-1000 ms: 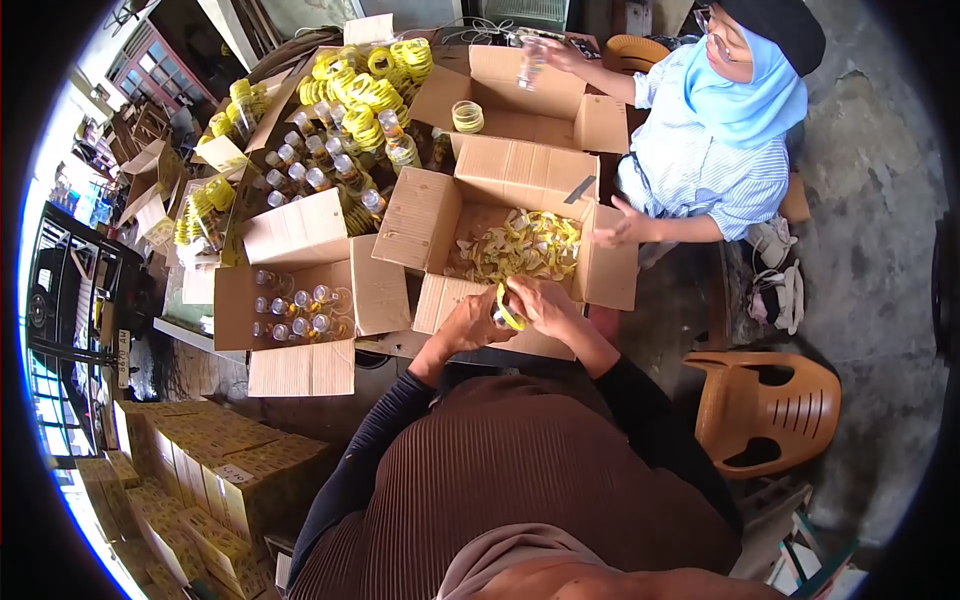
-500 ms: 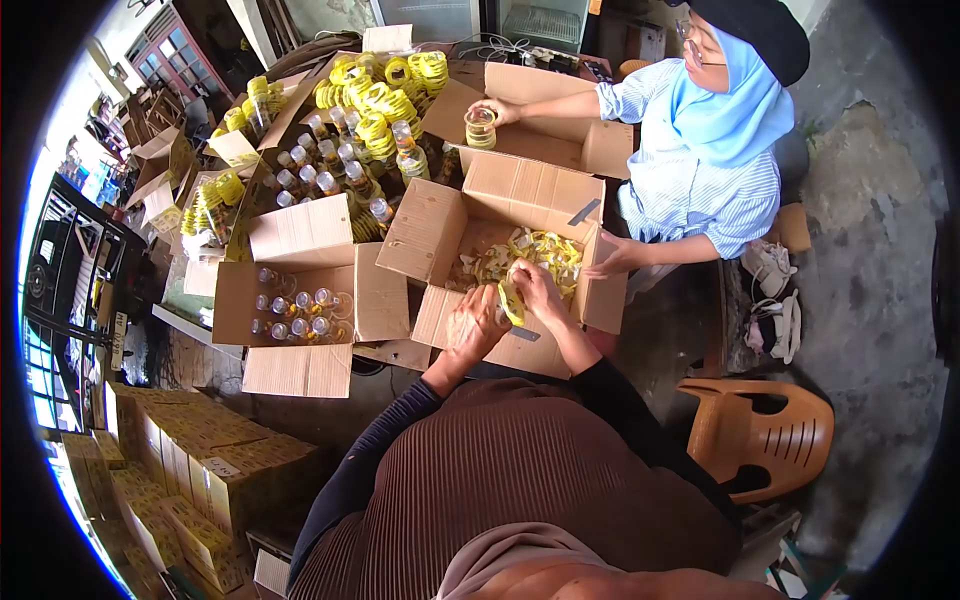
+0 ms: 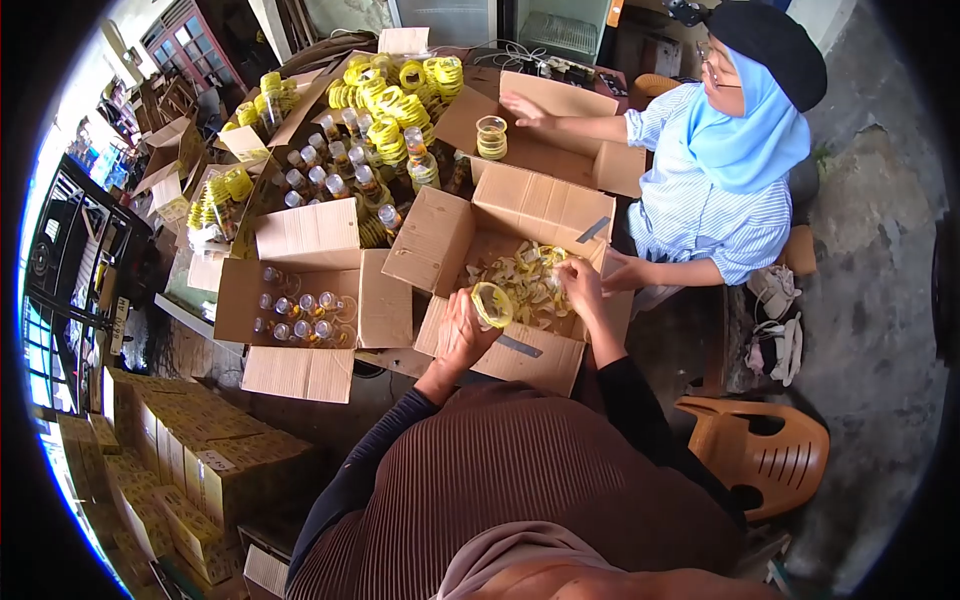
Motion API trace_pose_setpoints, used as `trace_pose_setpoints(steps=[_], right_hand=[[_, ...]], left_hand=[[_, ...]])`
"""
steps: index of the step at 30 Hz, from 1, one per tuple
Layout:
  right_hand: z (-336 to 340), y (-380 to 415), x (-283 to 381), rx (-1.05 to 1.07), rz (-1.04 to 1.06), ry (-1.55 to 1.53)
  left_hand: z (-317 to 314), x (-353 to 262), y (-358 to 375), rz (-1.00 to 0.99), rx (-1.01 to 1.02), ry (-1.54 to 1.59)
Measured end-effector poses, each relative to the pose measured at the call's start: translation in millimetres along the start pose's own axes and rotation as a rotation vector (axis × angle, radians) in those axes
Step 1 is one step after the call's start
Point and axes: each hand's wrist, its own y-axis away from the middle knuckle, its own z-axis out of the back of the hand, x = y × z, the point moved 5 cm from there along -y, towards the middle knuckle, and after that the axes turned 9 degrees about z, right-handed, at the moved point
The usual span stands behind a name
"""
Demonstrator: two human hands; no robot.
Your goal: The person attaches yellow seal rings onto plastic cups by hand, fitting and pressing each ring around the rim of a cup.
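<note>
My left hand (image 3: 466, 335) grips a clear round container with a yellow rim (image 3: 492, 305), tilted so its round end faces up, over the near flap of an open cardboard box (image 3: 540, 200). Inside that box lies a heap of yellow and whitish scraps (image 3: 520, 275). Above the heap's right side is my right hand (image 3: 582, 285), its fingers pinched together; whatever is between them is too small to make out. A similar yellow-banded clear container (image 3: 491, 138) stands beyond the box, near a co-worker's outstretched hand (image 3: 527, 110).
A box of clear-capped bottles (image 3: 310, 315) stands at left. Behind it are more bottles (image 3: 330, 165) and stacks of yellow rings (image 3: 385, 95). The co-worker (image 3: 715, 190) is at right, an orange plastic chair (image 3: 760, 455) near me. Stacked printed cartons (image 3: 200, 450) fill the lower left.
My hands have moved apart: the left turned the container's round end upward, the right went right over the scraps. The co-worker's far hand has let go of the other container.
</note>
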Motion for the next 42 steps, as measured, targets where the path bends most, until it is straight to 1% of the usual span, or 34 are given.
trace_pose_setpoints(steps=[1, 2, 3, 4, 6, 7, 8, 10, 12, 13, 14, 17, 19, 20, 22, 23, 24, 25, 26, 27, 28, 29, 30, 32, 33, 34, 35, 36, 37, 38, 39, 40, 42], right_hand=[[-2.3, 3.1, 0.1, -0.001, -0.004, 0.001], [-3.7, 7.9, -0.2, -0.058, -0.033, 0.012], [-4.4, 12.5, 1.4, -0.116, -0.062, 0.023], [-9.9, 16.4, -2.3, -0.118, -0.067, 0.026], [-26.0, 21.6, 2.0, -0.085, 0.103, 0.055], [-24.7, 22.1, 21.8, -0.052, 0.078, 0.051], [-22.4, 19.1, 44.7, -0.062, 0.106, 0.101], [-14.6, 15.5, 94.7, -0.062, 0.171, 0.031], [-23.2, 16.0, 107.6, 0.110, 0.170, 0.003], [-23.7, 17.3, 118.9, 0.109, 0.257, 0.014], [-21.3, 18.2, 127.2, 0.151, 0.332, 0.099], [-25.0, 17.7, 124.2, 0.147, 0.371, 0.187], [-30.5, 17.1, 118.1, 0.256, 0.339, 0.200], [-30.6, 18.3, 116.3, 0.257, 0.338, 0.196], [-31.7, 21.5, 124.8, 0.359, 0.409, 0.230], [-29.9, 21.0, 127.4, 0.360, 0.408, 0.227], [-30.5, 21.3, 129.6, 0.410, 0.426, 0.234], [-31.0, 21.9, 131.9, 0.459, 0.444, 0.240], [-29.6, 22.1, 134.0, 0.459, 0.443, 0.238], [-29.2, 22.4, 136.2, 0.489, 0.434, 0.299], [-29.6, 22.5, 136.8, 0.519, 0.424, 0.359], [-30.2, 22.9, 136.1, 0.556, 0.425, 0.331], [-31.2, 25.3, 136.3, 0.555, 0.421, 0.328], [-31.5, 25.6, 133.5, 0.554, 0.355, 0.201], [-34.0, 27.0, 128.4, 0.458, 0.337, 0.099], [-39.6, 29.2, 123.0, 0.462, 0.341, 0.100], [-41.2, 29.7, 117.8, 0.387, 0.341, 0.062], [-41.6, 29.2, 115.9, 0.312, 0.339, 0.023], [-45.9, 30.1, 113.5, 0.315, 0.340, 0.022], [-48.6, 30.6, 108.2, 0.290, 0.275, -0.020], [-51.3, 31.5, 100.5, 0.264, 0.210, -0.061], [-55.3, 31.6, 94.0, 0.262, 0.209, -0.060], [-54.5, 28.6, 84.8, 0.086, 0.329, 0.056]], left_hand=[[-0.3, 1.7, -0.5, 0.031, -0.005, 0.000], [-1.3, 3.1, -0.6, 0.061, -0.011, 0.003], [-8.5, 10.2, 3.4, 0.037, 0.021, 0.036], [-15.9, 17.3, 5.4, 0.035, 0.025, 0.040], [-28.8, 25.5, 8.6, -0.017, 0.063, -0.018], [-25.3, 19.8, 0.4, 0.040, 0.139, 0.046], [-24.8, 17.6, -1.4, 0.035, 0.144, 0.049], [-30.0, 18.3, -4.6, 0.109, 0.218, 0.070], [-31.5, 13.5, -9.6, 0.080, 0.210, 0.100], [-32.0, 9.6, -12.1, 0.090, 0.257, 0.157], [-33.2, 6.7, -14.4, 0.100, 0.303, 0.214], [-34.2, 2.1, -15.6, 0.052, 0.296, 0.154], [-44.1, 12.5, -11.8, 0.018, 0.324, 0.137], [-46.2, 20.3, -9.2, 0.021, 0.326, 0.135], [-56.0, 28.5, -7.4, 0.190, 0.678, 0.111], [-53.9, 27.7, -9.4, 0.228, 0.696, 0.238], [-53.2, 28.0, -9.9, 0.230, 0.697, 0.237], [-52.2, 26.0, -10.1, 0.209, 0.700, 0.308], [-50.6, 24.0, -9.4, 0.188, 0.703, 0.378], [-52.9, 25.5, -6.8, 0.189, 0.706, 0.375], [-53.0, 24.4, -6.7, 0.136, 0.628, 0.353], [-52.6, 23.3, -5.3, 0.084, 0.551, 0.332], [-47.5, 17.0, -4.6, 0.085, 0.555, 0.330], [-35.3, 8.0, -8.0, 0.228, 0.565, 0.121], [-37.5, 7.6, -6.7, 0.229, 0.561, 0.122], [-37.8, 7.8, -5.6, 0.221, 0.509, 0.081], [-37.9, 8.5, -4.6, 0.213, 0.457, 0.039], [-36.2, 6.1, -5.6, 0.217, 0.454, 0.039], [-33.9, 4.5, -7.2, 0.215, 0.440, -0.003], [-31.4, 2.5, -8.5, 0.214, 0.427, -0.045], [-28.0, -1.1, -9.9, 0.162, 0.369, -0.048], [-29.7, 0.2, -9.4, 0.160, 0.370, -0.047], [-31.8, 0.4, -9.0, 0.085, 0.317, -0.093]])
